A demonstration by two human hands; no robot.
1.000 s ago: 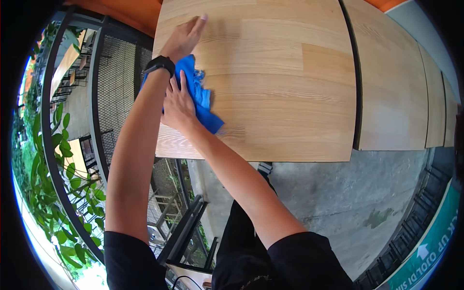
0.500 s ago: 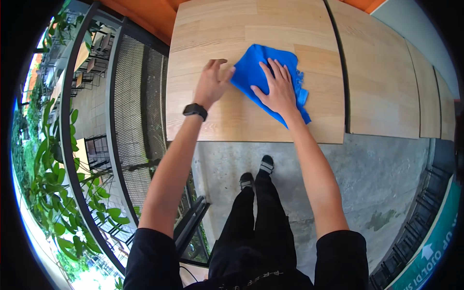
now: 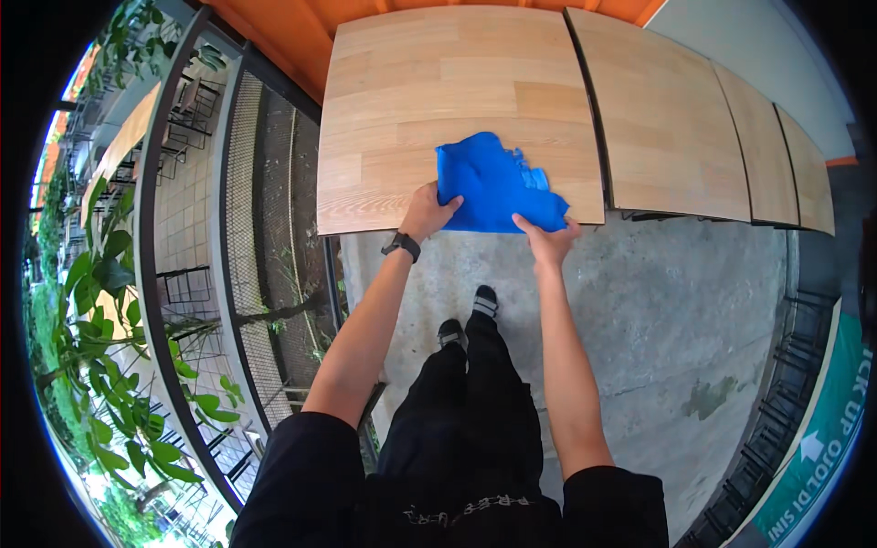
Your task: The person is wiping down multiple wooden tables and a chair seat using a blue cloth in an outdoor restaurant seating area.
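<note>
A blue cloth (image 3: 493,187) with one ragged edge lies at the near edge of the wooden table (image 3: 448,78). My left hand (image 3: 427,212) grips its left side, the thumb on top and the fingers curled under or behind it. At the cloth's lower right corner, my right hand (image 3: 551,241) pinches it, thumb on top, with fingers partly hidden by the cloth. The cloth's near edge reaches the table's rim between the two hands. A dark watch (image 3: 402,245) sits on my left wrist.
More wooden tables (image 3: 658,119) stand in a row to the right, a dark gap between. On the left runs a metal frame with mesh (image 3: 239,219) and leafy plants (image 3: 110,338). An orange wall (image 3: 283,36) rises behind. A green sign (image 3: 813,438) is at lower right.
The cloth has come toward me to the table's near edge. My right hand, flat on it before, now grips its corner; my left hand has taken hold of its left side.
</note>
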